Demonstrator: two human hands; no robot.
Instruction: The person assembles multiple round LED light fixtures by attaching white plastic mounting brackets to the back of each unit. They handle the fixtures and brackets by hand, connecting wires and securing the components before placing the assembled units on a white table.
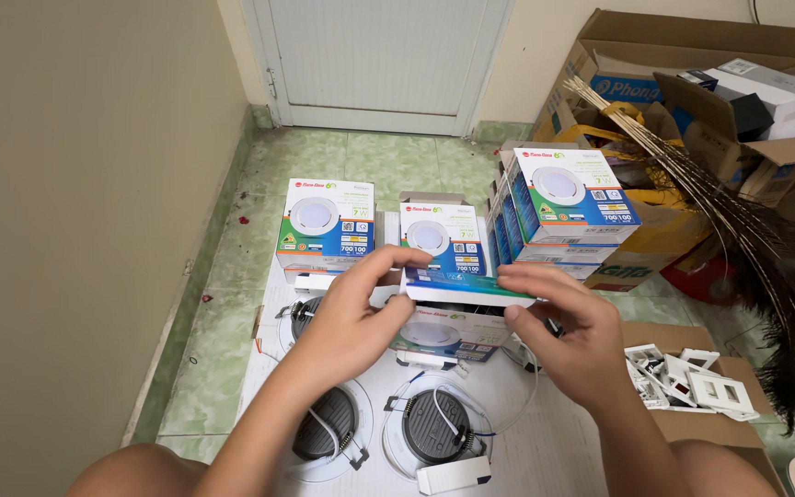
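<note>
Lamp box held among stacked boxes and downlights.

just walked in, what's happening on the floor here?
A person sits on the floor holding a boxed downlight with both hands: left hand at its left end, right hand at its right. Below the hands, unboxed downlights lie face down on a white sheet, wires trailing. More boxed lights stand behind: one box at left, a stack at right. White switch plates lie on cardboard to the right.
</note>
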